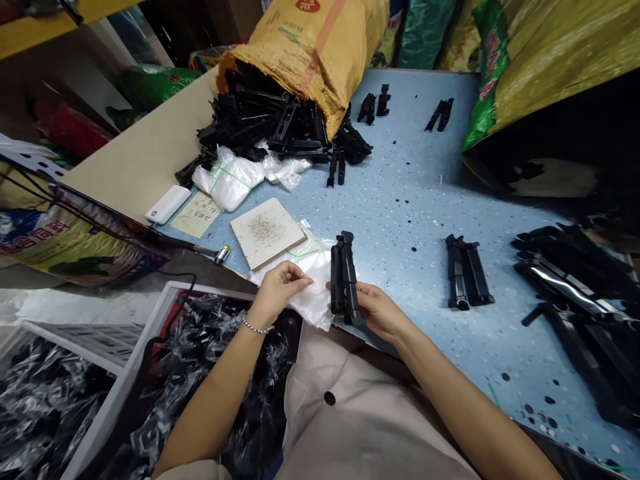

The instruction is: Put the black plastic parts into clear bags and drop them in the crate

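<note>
My left hand (281,288), with a beaded bracelet at the wrist, pinches the edge of a clear plastic bag (316,299) at the table's front edge. My right hand (379,311) is closed around a pair of long black plastic parts (344,277), held upright side by side just right of the bag. Its fingertips are partly hidden behind the parts. A square board (267,232) with brown specks lies beyond my left hand, partly over the bags. Another pair of black parts (467,272) rests on the table to the right.
A yellow woven sack (320,47) spills a heap of black parts (270,127) at the back. Bundled plastic bags (231,177) lie before it. More black parts (580,287) are piled at right. Crates (167,300) of bagged parts stand below left. A soldering-iron-like tool (220,253) juts over the edge.
</note>
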Available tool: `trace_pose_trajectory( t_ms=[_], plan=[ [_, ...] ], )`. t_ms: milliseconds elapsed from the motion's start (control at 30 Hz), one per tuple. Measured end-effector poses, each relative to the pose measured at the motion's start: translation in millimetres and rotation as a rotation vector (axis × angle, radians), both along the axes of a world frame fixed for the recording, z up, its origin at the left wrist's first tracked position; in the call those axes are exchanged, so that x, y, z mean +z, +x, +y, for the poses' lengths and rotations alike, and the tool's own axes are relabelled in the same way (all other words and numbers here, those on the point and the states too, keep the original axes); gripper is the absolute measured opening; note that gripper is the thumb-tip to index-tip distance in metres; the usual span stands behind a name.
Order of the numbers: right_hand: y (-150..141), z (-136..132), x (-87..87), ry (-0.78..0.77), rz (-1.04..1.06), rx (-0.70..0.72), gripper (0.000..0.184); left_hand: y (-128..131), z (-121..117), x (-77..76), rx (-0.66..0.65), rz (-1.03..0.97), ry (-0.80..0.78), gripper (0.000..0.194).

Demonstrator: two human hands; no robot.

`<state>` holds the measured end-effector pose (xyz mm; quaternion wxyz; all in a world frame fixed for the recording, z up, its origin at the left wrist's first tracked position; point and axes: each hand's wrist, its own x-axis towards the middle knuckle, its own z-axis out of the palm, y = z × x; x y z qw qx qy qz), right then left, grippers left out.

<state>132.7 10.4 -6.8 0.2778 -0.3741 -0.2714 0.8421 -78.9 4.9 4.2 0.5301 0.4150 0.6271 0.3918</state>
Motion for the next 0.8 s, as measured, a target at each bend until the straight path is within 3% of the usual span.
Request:
trace_pose_trajectory(
  t_ms=[67,133,233,300,367,467,600,700,800],
  plan=[
    [0,0,2.4,0.008,0.025,0.023,0.047,-3,-3,5.9,0.006,0.050,0.049,0.026],
    [-3,0,2.4,0.021,0.066,0.053,0.047,-3,-7,9.7,-0.105,0.222,0.140,0.010],
    [-8,1,-3.8,0.069,-0.016,-0.006,0.046,-3,-14,12.1,-0.291,0.698,0.311,0.026],
    [-8,0,-7.2,0.159,-0.121,-0.096,0.043,-5,-16,12.4,-0.275,0.987,0.384,0.027],
    [-2,-6,-5.4,0.248,-0.160,-0.150,0.040,-7,-17,11.6,-0.239,1.123,0.417,0.026],
    [11,-21,4.2,0.190,-0.069,-0.030,0.040,-10,-14,8.8,-0.277,1.102,0.435,0.029],
    [15,-40,2.6,-0.192,0.147,0.323,0.042,-14,-10,6.5,-0.359,0.923,0.447,0.045],
    [6,-42,-13.7,-0.363,0.342,0.298,0.041,-15,-15,9.2,-0.377,0.879,0.483,0.053],
    [-5,-32,-27.4,-0.370,0.430,0.244,0.041,-5,-30,13.7,-0.412,0.884,0.574,0.060]
  ],
)
